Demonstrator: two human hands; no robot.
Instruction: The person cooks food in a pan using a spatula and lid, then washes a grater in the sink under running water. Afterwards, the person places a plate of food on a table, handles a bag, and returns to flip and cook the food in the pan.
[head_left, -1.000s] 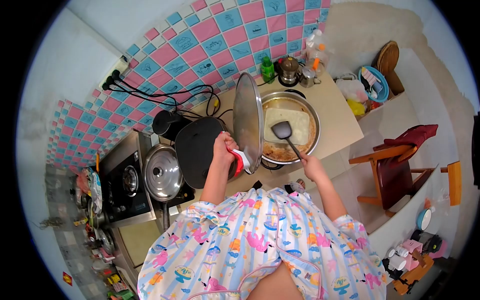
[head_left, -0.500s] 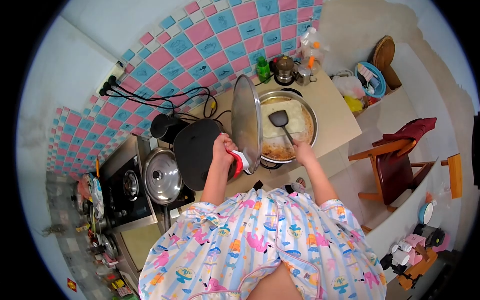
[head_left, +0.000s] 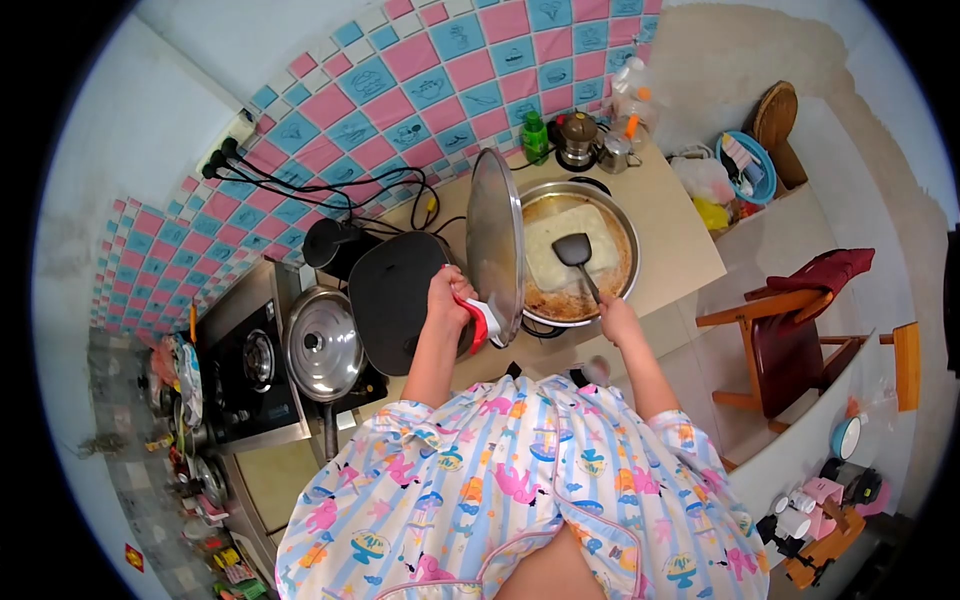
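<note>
My left hand (head_left: 447, 296) grips the red and white handle of a large round lid (head_left: 496, 245), which stands tilted on edge beside the pan. My right hand (head_left: 620, 320) is wrapped round the handle of a dark spatula (head_left: 572, 249). Its blade rests over a pale, flat, square piece of food (head_left: 570, 225) in the round pan (head_left: 634, 262). Browned residue shows on the pan's bottom around the food. Left of the lid lies a black griddle (head_left: 395, 290), partly behind my left hand.
A lidded steel pan (head_left: 328, 350) sits beside the gas stove (head_left: 240, 375). Behind the pan stand a green bottle (head_left: 535, 138), a brown-topped pot (head_left: 577, 142) and a clear jug (head_left: 617, 155). Black cables (head_left: 350, 190) run along the wall. A chair (head_left: 790, 340) stands at the right.
The spatula and my right hand have shifted within the pan, first up and left, then back down. The square food has turned and moved slightly. My left hand still holds the lid.
</note>
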